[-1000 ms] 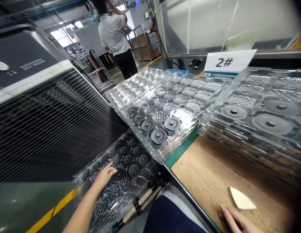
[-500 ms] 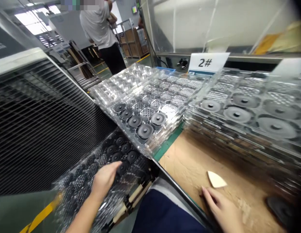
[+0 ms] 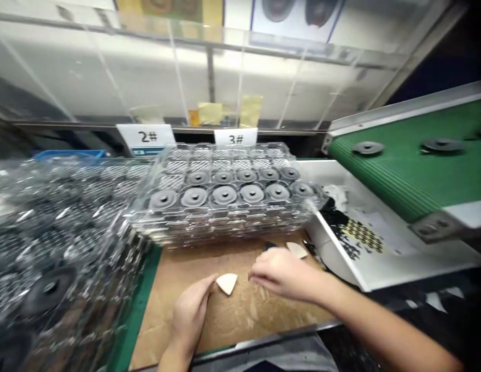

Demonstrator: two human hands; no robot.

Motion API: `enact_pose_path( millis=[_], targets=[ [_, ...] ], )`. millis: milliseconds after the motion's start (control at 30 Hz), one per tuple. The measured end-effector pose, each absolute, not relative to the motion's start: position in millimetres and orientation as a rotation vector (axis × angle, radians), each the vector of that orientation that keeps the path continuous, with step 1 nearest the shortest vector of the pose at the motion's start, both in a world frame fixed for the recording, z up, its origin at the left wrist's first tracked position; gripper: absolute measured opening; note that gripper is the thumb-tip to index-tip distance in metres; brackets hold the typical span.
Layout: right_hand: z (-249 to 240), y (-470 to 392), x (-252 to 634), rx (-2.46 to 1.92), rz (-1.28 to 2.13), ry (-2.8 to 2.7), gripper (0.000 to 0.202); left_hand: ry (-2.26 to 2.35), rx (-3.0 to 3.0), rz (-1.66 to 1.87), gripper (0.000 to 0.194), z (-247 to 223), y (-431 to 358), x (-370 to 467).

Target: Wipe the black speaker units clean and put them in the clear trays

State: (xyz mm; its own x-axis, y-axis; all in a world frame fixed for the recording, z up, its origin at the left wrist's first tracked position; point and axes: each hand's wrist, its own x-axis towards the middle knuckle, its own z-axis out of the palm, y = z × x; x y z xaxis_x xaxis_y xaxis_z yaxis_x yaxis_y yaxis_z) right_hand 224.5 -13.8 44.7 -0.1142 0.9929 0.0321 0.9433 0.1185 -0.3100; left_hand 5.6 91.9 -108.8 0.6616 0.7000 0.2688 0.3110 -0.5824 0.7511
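My left hand point(image 3: 190, 312) is over the cardboard sheet point(image 3: 166, 294), its thumb and fingers drawn together at the left corner of a whitish, rounded triangular piece point(image 3: 227, 284). To the right, my right hand point(image 3: 285, 274) is closed, fingertips pinched just above the cardboard; anything between them is too small or hidden to name. A second whitish piece point(image 3: 297, 250) lies just behind the right hand, beside a mostly hidden dark part point(image 3: 270, 245). Stacked clear trays point(image 3: 225, 212) stand behind, the top one holding round dark parts point(image 3: 225, 195) in its front rows.
More clear trays point(image 3: 81, 206) stand at left, one dark disc point(image 3: 50, 289) on them. At right are a white bin point(image 3: 341, 263) with small black pieces and a green conveyor point(image 3: 403, 170) carrying dark discs. Signs marked 2# point(image 3: 147, 137) and 3# point(image 3: 236, 137) stand behind.
The view has swung right. My left hand has left the lower trays of dark parts and is now at the whitish piece; my right hand has closed further over the cardboard.
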Motion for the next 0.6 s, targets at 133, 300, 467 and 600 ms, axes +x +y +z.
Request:
enact_pose_path(
  millis=[133,300,467,600],
  targets=[
    [119.8,-6.4,292.7,-2.259,-0.139,-1.973,0.024,1.006,1.866,0.772,0.030,-118.7,90.4,11.9],
    [173.3,8.6,396.3,-2.630,-0.679,-1.403,0.034,1.080,1.584,0.776,0.040,-118.9,91.3,8.8],
    [163.5,-4.8,472.3,-2.850,-0.676,-1.023,0.073,1.084,1.451,0.801,0.044,-113.9,88.5,12.5],
    [137.7,-21.2,491.7,-2.887,-0.600,-0.862,0.064,1.070,1.404,0.838,0.044,-111.3,86.1,13.4]
  ],
)
